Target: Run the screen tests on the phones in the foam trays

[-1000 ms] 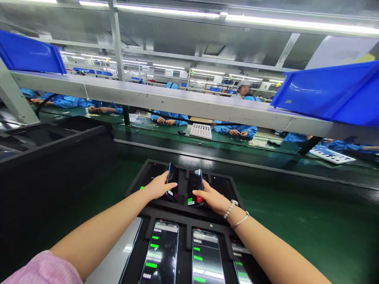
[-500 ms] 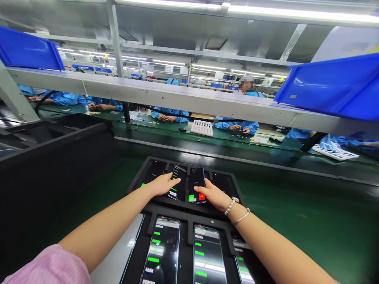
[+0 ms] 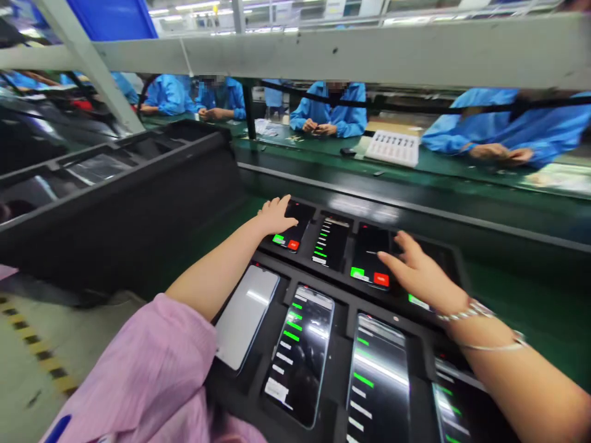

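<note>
A black tray [image 3: 344, 289] holds several phones with lit screens in two rows. My left hand [image 3: 276, 215] rests with fingers laid flat on the far-left phone [image 3: 292, 229], which shows green and red buttons. My right hand [image 3: 418, 274] hovers open, fingers spread, over the far-right part of the back row, beside a phone [image 3: 369, 258] with green and red buttons. Between them lies a phone [image 3: 330, 241] showing a list of green and white lines. The near row has a pale-screened phone [image 3: 244, 314] and phones with lists [image 3: 300, 354].
A large black bin [image 3: 115, 203] stands at my left. The tray lies on a green conveyor belt [image 3: 521, 301]. Across a second belt, people in blue coats [image 3: 330, 111] work beside a white parts tray [image 3: 392, 147]. A grey shelf beam [image 3: 323, 52] runs overhead.
Both phones that my hands were holding tilted now lie flat in the back row. My left hand moved to the far-left phone, my right hand to the far right. The camera dipped and came closer.
</note>
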The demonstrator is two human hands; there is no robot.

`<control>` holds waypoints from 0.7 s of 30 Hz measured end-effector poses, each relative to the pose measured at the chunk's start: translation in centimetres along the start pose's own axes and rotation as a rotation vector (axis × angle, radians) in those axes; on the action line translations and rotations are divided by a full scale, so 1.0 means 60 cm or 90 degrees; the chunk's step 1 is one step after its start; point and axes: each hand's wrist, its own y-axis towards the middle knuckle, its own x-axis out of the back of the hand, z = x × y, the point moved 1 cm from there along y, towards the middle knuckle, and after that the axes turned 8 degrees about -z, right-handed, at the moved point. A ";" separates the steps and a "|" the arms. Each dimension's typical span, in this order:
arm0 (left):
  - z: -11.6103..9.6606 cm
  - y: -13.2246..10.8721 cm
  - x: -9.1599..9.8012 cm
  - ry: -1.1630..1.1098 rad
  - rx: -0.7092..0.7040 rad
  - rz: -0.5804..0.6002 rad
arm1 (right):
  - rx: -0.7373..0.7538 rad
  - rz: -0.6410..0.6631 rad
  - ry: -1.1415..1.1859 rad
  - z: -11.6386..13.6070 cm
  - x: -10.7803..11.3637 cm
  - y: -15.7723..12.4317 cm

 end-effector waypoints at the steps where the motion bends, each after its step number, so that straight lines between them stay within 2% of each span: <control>1: 0.008 0.001 0.004 0.011 0.013 0.016 | 0.018 -0.015 -0.023 0.001 0.009 0.001; 3: 0.010 -0.003 0.007 0.027 0.019 0.047 | 0.073 -0.006 -0.079 0.009 0.025 -0.002; 6: -0.016 -0.021 0.001 0.058 -0.011 0.071 | 0.150 0.053 -0.137 0.027 0.038 -0.017; 9: -0.047 -0.039 -0.007 0.073 -0.088 0.104 | 0.210 0.117 -0.171 0.041 0.035 -0.028; 11: -0.052 -0.042 -0.006 0.034 -0.105 0.131 | 0.245 0.152 -0.199 0.043 0.027 -0.031; 13: -0.040 -0.036 0.001 -0.029 -0.067 0.137 | 0.266 0.181 -0.217 0.042 0.015 -0.033; 17: 0.013 -0.023 0.029 -0.121 0.038 0.135 | 0.277 0.250 -0.219 0.040 -0.009 -0.034; 19: 0.037 -0.024 0.039 -0.158 0.075 0.169 | 0.272 0.263 -0.220 0.039 -0.004 -0.032; 21: 0.051 -0.029 0.043 -0.189 0.090 0.207 | 0.250 0.239 -0.234 0.038 0.019 -0.030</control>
